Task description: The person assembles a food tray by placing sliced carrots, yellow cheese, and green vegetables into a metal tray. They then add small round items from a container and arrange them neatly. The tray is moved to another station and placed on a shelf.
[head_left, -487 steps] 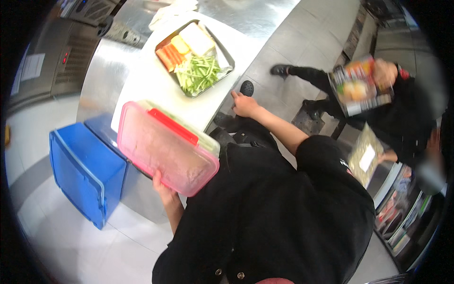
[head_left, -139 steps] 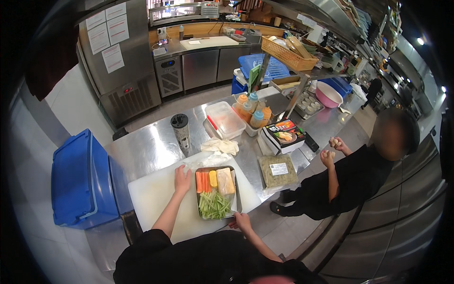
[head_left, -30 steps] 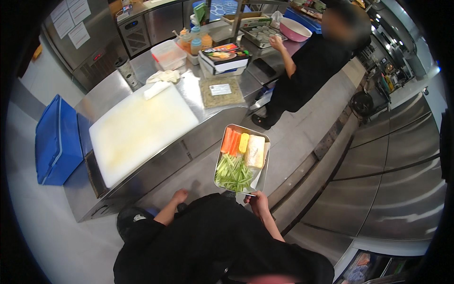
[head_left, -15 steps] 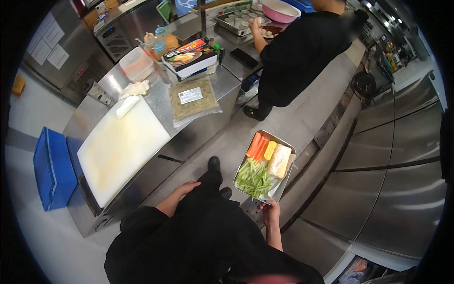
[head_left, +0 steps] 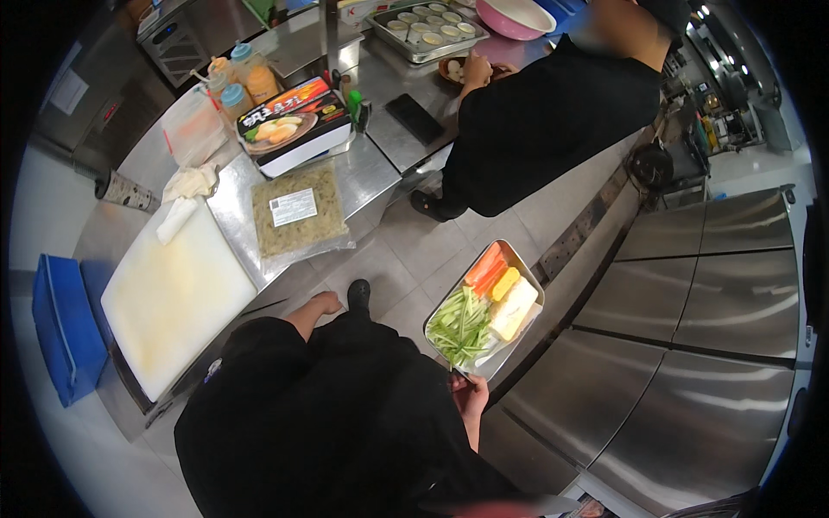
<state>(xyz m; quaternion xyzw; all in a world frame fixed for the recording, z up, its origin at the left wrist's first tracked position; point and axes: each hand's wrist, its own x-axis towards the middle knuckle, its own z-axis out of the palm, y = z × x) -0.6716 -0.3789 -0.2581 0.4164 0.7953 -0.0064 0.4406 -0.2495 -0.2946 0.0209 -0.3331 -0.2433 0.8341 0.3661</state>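
Observation:
My right hand (head_left: 469, 394) grips the near end of a metal tray (head_left: 430, 318), thumb at the rim and fingers partly hidden. On the tray lie green cucumber strips (head_left: 458, 330), orange-red sticks (head_left: 489, 269), a small yellow block (head_left: 505, 284) and a larger pale block (head_left: 516, 308). The tray is held over the floor, in front of my right side. Low beside my body hangs my left hand (head_left: 326, 303), fingers curled in, with nothing visible in it. Nearest to it is the edge of the steel counter.
A white cutting board (head_left: 177, 298), a sealed food bag (head_left: 298, 211), a black printed box (head_left: 294, 125) and squeeze bottles (head_left: 246, 73) occupy the left counter. A co-worker in black (head_left: 553, 129) stands ahead by a pink bowl (head_left: 518, 17). Steel cabinet doors (head_left: 682, 345) line the right.
I have moved forward; the counter items now appear farther left, and the co-worker is nearer. My left hand's fingers have curled in. The co-worker's hands are now lower, at a small bowl.

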